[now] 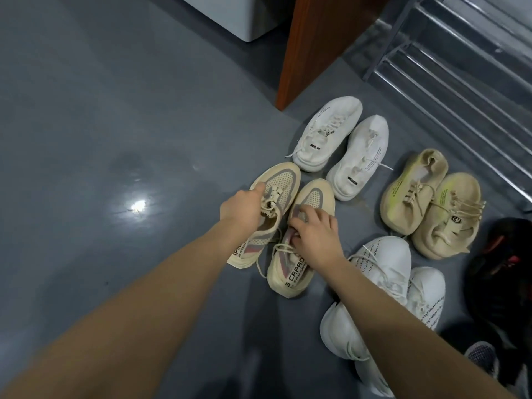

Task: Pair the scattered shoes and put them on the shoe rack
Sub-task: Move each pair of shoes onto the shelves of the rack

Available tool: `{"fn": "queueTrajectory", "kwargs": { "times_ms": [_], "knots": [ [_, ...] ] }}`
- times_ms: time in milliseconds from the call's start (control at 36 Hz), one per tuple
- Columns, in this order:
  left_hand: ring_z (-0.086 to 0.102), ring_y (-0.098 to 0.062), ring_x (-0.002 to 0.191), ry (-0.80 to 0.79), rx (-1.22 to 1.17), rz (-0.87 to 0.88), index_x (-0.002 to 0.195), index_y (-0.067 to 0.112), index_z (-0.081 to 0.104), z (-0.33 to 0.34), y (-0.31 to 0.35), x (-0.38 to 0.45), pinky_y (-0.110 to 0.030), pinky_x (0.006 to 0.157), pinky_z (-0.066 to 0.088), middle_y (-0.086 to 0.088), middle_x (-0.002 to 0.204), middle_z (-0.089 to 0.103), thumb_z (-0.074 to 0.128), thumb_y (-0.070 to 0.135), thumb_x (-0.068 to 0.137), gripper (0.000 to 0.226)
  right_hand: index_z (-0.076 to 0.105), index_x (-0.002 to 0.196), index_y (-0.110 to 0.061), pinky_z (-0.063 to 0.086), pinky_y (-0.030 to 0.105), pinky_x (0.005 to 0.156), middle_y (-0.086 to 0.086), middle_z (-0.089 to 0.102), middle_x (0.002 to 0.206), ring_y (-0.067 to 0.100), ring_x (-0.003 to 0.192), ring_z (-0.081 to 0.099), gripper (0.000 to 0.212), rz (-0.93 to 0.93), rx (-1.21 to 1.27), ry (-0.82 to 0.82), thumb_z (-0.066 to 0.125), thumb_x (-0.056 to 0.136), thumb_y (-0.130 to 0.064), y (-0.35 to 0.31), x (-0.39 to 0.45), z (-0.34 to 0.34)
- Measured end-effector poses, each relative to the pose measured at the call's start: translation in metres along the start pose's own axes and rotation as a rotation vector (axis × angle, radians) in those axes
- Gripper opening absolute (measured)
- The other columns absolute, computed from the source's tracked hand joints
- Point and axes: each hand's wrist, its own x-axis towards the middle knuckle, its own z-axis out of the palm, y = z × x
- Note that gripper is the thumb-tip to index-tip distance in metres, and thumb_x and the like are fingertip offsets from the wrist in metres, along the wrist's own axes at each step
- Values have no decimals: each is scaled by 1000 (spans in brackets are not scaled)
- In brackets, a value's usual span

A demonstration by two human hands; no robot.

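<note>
Grey floor (pixel 115 110). Left hand (pixel 243 208) curled round the lace area of one cream and grey-pink mesh shoe (pixel 276 191), fingers gripping near the tongue. Right hand (pixel 315 234) just beside it, fingers bent over the laces and tongue of the matching shoe (pixel 290 272); heel side of that one reads "CAPAO" in black, smaller print below too small to read. The left-held shoe shows part of the same lettering by the wrist.

Beyond both hands, a pair of white shoes (pixel 342 148) side by side; tongue tab on the nearer one reads "DESIGN", the other tab only partly legible. To the right of the right hand, a tan pair (pixel 431 205) touching each other, with yellow-green side print, unreadable. Under the right forearm, a white pair (pixel 383 283) with lines of small black script, unreadable. Dark shoes (pixel 501 266) further right, at the frame edge.

Metal shoe rack (pixel 449 73) well beyond the right hand, upper right. Wooden panel (pixel 316 44) beyond the hands.
</note>
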Motion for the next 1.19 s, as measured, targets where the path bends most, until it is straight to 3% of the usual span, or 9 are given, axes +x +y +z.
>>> {"fn": "queueTrajectory", "kwargs": {
  "times_ms": [111, 417, 556, 667, 861, 1194],
  "knots": [
    [50, -30, 77, 20, 8, 37, 129, 19, 39, -5, -2, 2, -35, 61, 39, -10, 87, 50, 34, -10, 83, 55, 62, 111, -18, 19, 48, 111, 9, 42, 134, 33, 128, 35, 24, 6, 23, -15, 51, 90, -21, -9, 2, -2],
    [52, -30, 84, -32, 39, 91, 130, 18, 37, 5, -1, -6, -36, 63, 39, -13, 105, 57, 40, -8, 83, 54, 60, 110, -9, 36, 44, 101, 12, 45, 123, 35, 112, 47, 26, 100, 189, -62, 53, 87, -19, -19, -6, -2],
    [46, -33, 116, -16, 118, 108, 137, 20, 32, 15, -3, -10, -39, 82, 42, -9, 128, 51, 41, -3, 87, 56, 51, 117, -10, 36, 43, 99, 10, 47, 120, 33, 109, 49, 36, 143, 198, -27, 57, 82, -18, -21, -12, -3],
    [41, -32, 124, 13, 192, 126, 137, 15, 31, 15, -3, -12, -39, 98, 37, -8, 135, 48, 43, 7, 89, 50, 47, 120, -14, 31, 47, 106, 5, 45, 124, 29, 115, 46, 41, 137, 147, -70, 56, 80, -21, -17, -14, -12],
    [42, -32, 124, 33, 172, 153, 132, 9, 36, -1, 16, -23, -38, 102, 33, -12, 133, 48, 43, 18, 89, 44, 51, 117, -9, 31, 44, 106, 8, 53, 119, 30, 114, 49, 38, 177, 83, 70, 52, 82, -25, -10, -17, -36],
    [42, -30, 123, 69, 150, 154, 129, 8, 41, -59, 77, -21, -37, 100, 34, -13, 133, 48, 39, 20, 95, 36, 53, 102, -6, 38, 41, 92, 10, 55, 108, 32, 102, 55, 20, 157, 133, 61, 42, 90, -19, 32, -1, -119]
  ]
}}
